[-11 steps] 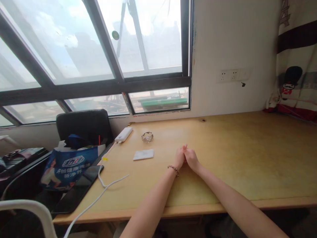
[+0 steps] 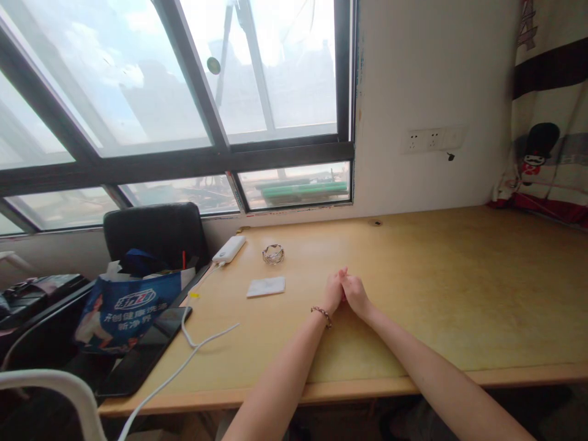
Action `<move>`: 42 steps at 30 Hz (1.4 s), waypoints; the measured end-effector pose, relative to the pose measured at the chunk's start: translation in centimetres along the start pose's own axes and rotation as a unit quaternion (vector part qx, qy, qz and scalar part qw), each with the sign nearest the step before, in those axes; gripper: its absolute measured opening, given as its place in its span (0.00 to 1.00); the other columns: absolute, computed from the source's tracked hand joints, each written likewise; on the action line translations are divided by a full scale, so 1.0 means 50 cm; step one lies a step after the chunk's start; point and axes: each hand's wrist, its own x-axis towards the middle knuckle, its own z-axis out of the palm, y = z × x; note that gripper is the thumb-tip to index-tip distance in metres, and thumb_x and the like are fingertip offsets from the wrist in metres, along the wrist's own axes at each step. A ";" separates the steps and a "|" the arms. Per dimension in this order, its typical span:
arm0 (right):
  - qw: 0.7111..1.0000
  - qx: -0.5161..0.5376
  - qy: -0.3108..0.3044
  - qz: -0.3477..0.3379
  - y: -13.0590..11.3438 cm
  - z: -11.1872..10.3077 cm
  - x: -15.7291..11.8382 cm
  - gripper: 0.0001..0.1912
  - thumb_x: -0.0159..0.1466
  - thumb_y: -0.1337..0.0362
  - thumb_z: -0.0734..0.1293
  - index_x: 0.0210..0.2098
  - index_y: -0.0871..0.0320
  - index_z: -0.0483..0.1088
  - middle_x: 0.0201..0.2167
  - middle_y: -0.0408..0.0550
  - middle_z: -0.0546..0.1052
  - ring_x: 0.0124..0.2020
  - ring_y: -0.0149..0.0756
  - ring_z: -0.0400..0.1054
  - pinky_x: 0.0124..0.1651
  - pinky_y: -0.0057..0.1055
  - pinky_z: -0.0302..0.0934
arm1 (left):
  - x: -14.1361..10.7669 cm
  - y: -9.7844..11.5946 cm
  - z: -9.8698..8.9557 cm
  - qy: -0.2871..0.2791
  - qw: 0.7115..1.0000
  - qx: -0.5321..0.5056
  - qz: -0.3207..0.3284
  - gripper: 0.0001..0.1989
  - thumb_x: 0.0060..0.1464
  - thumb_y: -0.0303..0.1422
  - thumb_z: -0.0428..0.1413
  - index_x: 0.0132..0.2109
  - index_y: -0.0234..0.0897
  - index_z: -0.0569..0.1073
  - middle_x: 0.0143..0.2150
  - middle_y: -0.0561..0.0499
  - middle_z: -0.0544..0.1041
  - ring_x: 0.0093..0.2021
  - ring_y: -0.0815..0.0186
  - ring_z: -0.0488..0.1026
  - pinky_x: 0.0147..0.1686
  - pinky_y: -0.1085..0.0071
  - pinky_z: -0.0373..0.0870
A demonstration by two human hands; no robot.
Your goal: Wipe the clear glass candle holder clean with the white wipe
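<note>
My left hand (image 2: 333,294) and my right hand (image 2: 355,293) are clasped together above the wooden table (image 2: 436,294). Both are closed, their fingers folded against each other, and no object shows in either one. The palms are hidden. A beaded bracelet (image 2: 322,315) circles my left wrist. To the left of my hands lies a small flat white packet (image 2: 266,286). Behind it sits a silvery, ring-shaped piece of twisted strands (image 2: 274,254), which looks like a bracelet or hair tie.
A white power bank (image 2: 229,250) with a white cable (image 2: 202,344) lies along the table's left side. A dark tablet (image 2: 149,349) overhangs that edge. Beyond it, a blue printed bag (image 2: 133,312) rests on a black chair (image 2: 156,229). Wall sockets (image 2: 429,140) are behind the table.
</note>
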 end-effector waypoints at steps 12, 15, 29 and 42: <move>0.998 0.049 -0.009 0.025 0.006 -0.003 0.005 0.32 0.57 0.42 0.48 0.11 0.60 0.58 0.09 0.43 0.61 0.13 0.27 0.55 0.17 0.25 0.47 | -0.019 0.033 -0.019 0.014 0.977 0.184 0.104 0.25 0.53 0.47 0.38 0.17 0.36 0.59 0.14 0.54 0.59 0.17 0.71 0.56 0.19 0.74 0.51; 0.998 0.052 -0.009 0.043 0.006 -0.009 0.010 0.34 0.57 0.41 0.47 0.09 0.60 0.59 0.07 0.43 0.60 0.12 0.26 0.56 0.18 0.25 0.50 | -0.028 0.059 -0.035 0.055 0.938 0.307 0.149 0.23 0.54 0.44 0.39 0.18 0.36 0.63 0.17 0.51 0.64 0.21 0.69 0.61 0.25 0.73 0.56; 0.990 0.088 0.040 0.107 0.026 -0.040 0.037 0.37 0.58 0.42 0.45 0.09 0.61 0.64 0.07 0.46 0.63 0.11 0.26 0.56 0.18 0.25 0.50 | 0.017 0.020 -0.138 0.329 0.771 0.544 -0.038 0.27 0.51 0.44 0.45 0.52 0.27 0.62 0.59 0.29 0.50 0.57 0.40 0.48 0.49 0.41 0.44; 0.953 0.175 0.176 0.172 0.054 -0.077 0.068 0.33 0.55 0.41 0.49 0.10 0.59 0.61 0.08 0.47 0.67 0.10 0.25 0.55 0.15 0.23 0.48 | 0.000 0.014 -0.067 -0.012 0.844 0.505 0.179 0.08 0.49 0.31 0.52 0.38 0.35 0.68 0.43 0.45 0.69 0.42 0.65 0.67 0.42 0.72 0.62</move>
